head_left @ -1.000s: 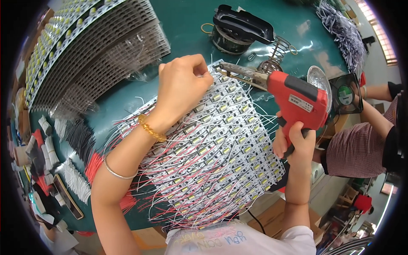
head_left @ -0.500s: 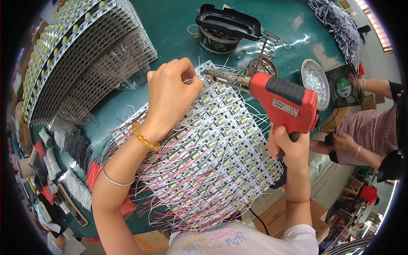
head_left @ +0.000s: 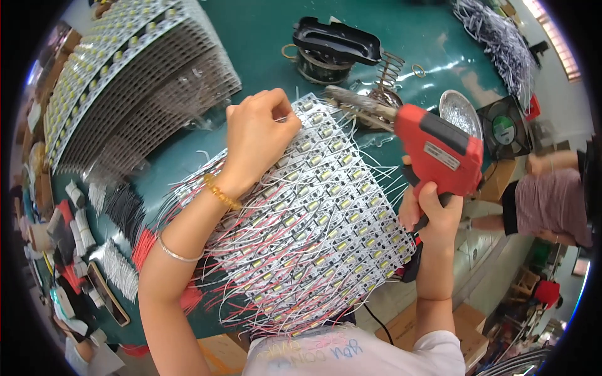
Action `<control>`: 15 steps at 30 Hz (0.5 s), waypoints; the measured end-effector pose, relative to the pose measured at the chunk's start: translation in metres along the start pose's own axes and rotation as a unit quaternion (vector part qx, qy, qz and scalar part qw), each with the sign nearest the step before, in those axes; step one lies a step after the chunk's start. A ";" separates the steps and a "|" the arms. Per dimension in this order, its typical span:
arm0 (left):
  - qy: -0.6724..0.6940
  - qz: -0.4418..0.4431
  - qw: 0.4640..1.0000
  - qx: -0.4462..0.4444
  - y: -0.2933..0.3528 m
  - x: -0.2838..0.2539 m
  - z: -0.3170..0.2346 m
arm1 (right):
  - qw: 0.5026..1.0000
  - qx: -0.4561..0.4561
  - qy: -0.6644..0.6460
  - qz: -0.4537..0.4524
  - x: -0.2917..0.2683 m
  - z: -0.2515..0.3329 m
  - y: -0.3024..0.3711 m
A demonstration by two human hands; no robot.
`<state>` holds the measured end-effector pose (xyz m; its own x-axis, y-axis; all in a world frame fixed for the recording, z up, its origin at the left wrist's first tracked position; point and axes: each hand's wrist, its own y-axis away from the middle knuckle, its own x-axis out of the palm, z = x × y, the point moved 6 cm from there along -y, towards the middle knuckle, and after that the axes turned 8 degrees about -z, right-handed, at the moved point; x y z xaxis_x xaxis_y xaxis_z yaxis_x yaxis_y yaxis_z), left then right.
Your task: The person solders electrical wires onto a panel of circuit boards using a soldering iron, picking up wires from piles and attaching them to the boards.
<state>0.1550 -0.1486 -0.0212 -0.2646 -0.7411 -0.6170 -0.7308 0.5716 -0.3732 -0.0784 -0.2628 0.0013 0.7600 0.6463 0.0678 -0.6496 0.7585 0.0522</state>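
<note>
A red and black soldering gun (head_left: pixel 441 150) is in my right hand (head_left: pixel 433 210), its fingers wrapped round the grip. The metal tip points left, smeared by motion, just off the top corner of a panel of white LED boards (head_left: pixel 332 213). Rows of yellow LEDs and many thin white, red and black wires cover this panel, which lies in front of me. Over its upper left edge, my left hand (head_left: pixel 260 135) is closed in a pinch; whatever sits between the fingertips is hidden.
Stacked LED panels (head_left: pixel 141 81) stand at far left; bundled wires (head_left: pixel 119 269) and a phone (head_left: pixel 108 294) lie nearer. Behind the panel are a black tray (head_left: pixel 335 41), a coiled-spring stand (head_left: pixel 390 70), a metal dish (head_left: pixel 459 113) and a fan (head_left: pixel 503 130). Another person (head_left: pixel 552 200) is at right.
My right hand has drawn the soldering gun rightward, taking its tip away from the panel's top corner. My left hand keeps its pinch there. The person at right has shifted.
</note>
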 end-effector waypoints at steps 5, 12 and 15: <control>-0.029 0.035 0.999 0.001 -0.002 -0.008 0.011 | 0.992 -0.084 -0.095 0.000 -0.009 0.007 0.014; -0.045 0.064 0.992 0.096 0.058 -0.143 -0.012 | 0.986 -0.141 -0.065 -0.059 -0.074 0.004 0.053; -0.302 0.020 0.950 -0.071 0.118 -0.249 0.050 | 0.988 -0.109 -0.083 -0.068 -0.075 -0.003 0.057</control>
<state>0.1665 0.1211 0.0540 0.0838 -0.3578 -0.9300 -0.8163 0.5106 -0.2700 -0.1719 -0.2678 -0.0041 0.8151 0.5278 0.2387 -0.5085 0.8493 -0.1418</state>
